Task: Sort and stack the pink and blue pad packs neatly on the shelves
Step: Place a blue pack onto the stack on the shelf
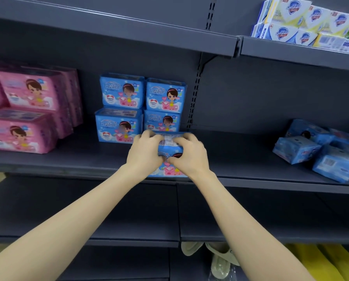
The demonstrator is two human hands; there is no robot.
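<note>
1. Middle shelf (240, 159): pink pad packs (27, 118) stacked left; blue pad packs (139, 110) two-high, centre; held blue pack (170, 169) at front edge; loose blue packs (297, 150) heaped right.
2. Upper shelf (291, 51): soap boxes (303, 23), right.

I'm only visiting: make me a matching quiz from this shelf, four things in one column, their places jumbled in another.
1 pink pad packs
2 soap boxes
3 jumbled blue pad packs
4 held blue pad pack

A top shelf, right
B middle shelf, far right
C middle shelf, centre front
D middle shelf, far left

Pairs: 1-D, 2-A, 3-B, 4-C
</note>
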